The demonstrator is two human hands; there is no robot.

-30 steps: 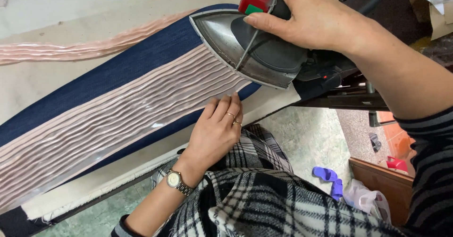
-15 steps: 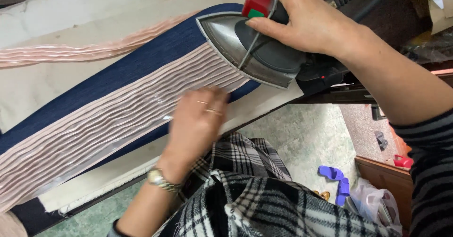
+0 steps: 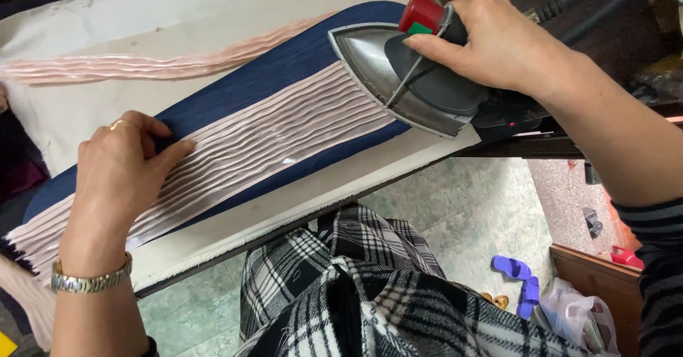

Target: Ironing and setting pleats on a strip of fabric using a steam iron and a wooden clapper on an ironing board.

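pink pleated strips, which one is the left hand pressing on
The wide pink pleated fabric strip on the navy cloth, under the left hand; the other narrow pink strip lies untouched farther back.

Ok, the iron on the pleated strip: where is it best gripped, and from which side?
Grip the iron by its dark top handle, from above at the rear end, as the right hand does now. Its soleplate lies flat on the pink pleated strip with the pointed tip toward the left hand, so the handle is probably the only safe hold.
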